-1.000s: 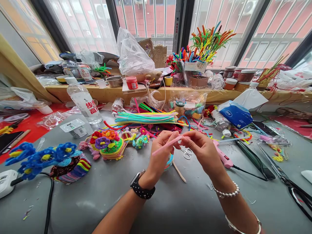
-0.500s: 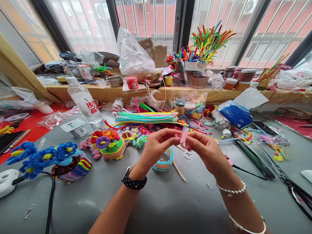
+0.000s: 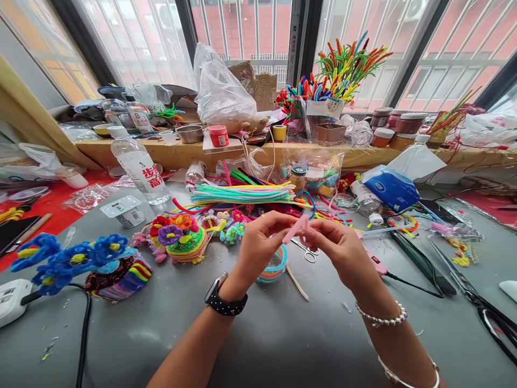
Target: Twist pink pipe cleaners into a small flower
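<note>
Both my hands meet above the grey table [image 3: 258,334], pinching a pink pipe cleaner [image 3: 294,229] between them. My left hand [image 3: 258,245], with a black watch on its wrist, grips one side with closed fingers. My right hand [image 3: 337,250], with a bead bracelet, pinches the other side. The pipe cleaner is bent and points up and to the right between my fingertips. Just under my hands lie a striped ring of coiled pipe cleaners [image 3: 272,267], small scissors [image 3: 309,252] and a wooden stick [image 3: 297,283].
A bundle of pastel pipe cleaners [image 3: 242,194] lies behind my hands. Finished pipe-cleaner flowers [image 3: 177,240] and blue flowers [image 3: 72,261] sit at the left, a water bottle [image 3: 139,167] behind them. A pink glue gun [image 3: 374,258], a tissue pack [image 3: 390,188] and black tools lie at the right.
The pipe cleaner was a long straight piece a second ago; it is now folded short between my fingertips. My left hand has moved up off the striped ring.
</note>
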Available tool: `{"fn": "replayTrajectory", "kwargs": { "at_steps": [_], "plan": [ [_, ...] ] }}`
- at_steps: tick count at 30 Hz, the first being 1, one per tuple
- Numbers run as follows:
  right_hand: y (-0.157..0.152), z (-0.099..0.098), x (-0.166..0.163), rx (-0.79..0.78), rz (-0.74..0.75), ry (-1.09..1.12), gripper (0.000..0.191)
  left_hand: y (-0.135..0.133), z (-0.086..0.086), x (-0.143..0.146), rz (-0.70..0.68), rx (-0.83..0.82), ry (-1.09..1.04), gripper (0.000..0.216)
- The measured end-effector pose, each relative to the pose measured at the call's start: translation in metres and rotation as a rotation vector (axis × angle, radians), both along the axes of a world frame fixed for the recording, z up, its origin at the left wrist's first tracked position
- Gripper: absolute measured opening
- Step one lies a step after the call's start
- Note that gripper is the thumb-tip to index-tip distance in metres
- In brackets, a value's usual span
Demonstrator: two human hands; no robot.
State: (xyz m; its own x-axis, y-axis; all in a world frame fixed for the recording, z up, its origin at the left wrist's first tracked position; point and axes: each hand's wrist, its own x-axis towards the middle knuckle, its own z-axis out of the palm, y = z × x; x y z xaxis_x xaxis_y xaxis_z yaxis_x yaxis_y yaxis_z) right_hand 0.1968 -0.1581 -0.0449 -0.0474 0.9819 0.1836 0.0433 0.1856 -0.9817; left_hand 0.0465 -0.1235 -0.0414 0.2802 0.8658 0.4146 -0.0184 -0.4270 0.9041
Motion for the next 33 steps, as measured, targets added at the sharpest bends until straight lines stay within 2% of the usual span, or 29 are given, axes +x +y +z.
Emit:
{"fn": "replayTrajectory", "kwargs": {
  "at_steps": [10, 15, 20, 26, 33],
  "plan": [
    [0.000, -0.001, 0.000, 0.051, -0.047, 0.009, 0.019, -0.008, -0.003, 0.011, 0.118, -0.039, -0.066, 0.011],
    [-0.001, -0.001, -0.001, 0.048, -0.058, -0.001, 0.021, -0.002, -0.002, 0.006, -0.059, -0.065, -0.055, 0.013],
    [-0.002, 0.000, -0.003, 0.047, -0.047, -0.023, 0.023, 0.003, -0.005, 0.002, -0.102, 0.025, -0.072, 0.008],
    [-0.004, 0.001, -0.004, 0.079, -0.042, -0.036, 0.022, -0.002, -0.006, 0.008, -0.062, -0.104, -0.170, 0.007],
    [-0.005, 0.002, -0.004, 0.065, -0.069, -0.046, 0.022, -0.006, -0.019, 0.020, -0.052, -0.329, -0.329, 0.015]
  ]
}}
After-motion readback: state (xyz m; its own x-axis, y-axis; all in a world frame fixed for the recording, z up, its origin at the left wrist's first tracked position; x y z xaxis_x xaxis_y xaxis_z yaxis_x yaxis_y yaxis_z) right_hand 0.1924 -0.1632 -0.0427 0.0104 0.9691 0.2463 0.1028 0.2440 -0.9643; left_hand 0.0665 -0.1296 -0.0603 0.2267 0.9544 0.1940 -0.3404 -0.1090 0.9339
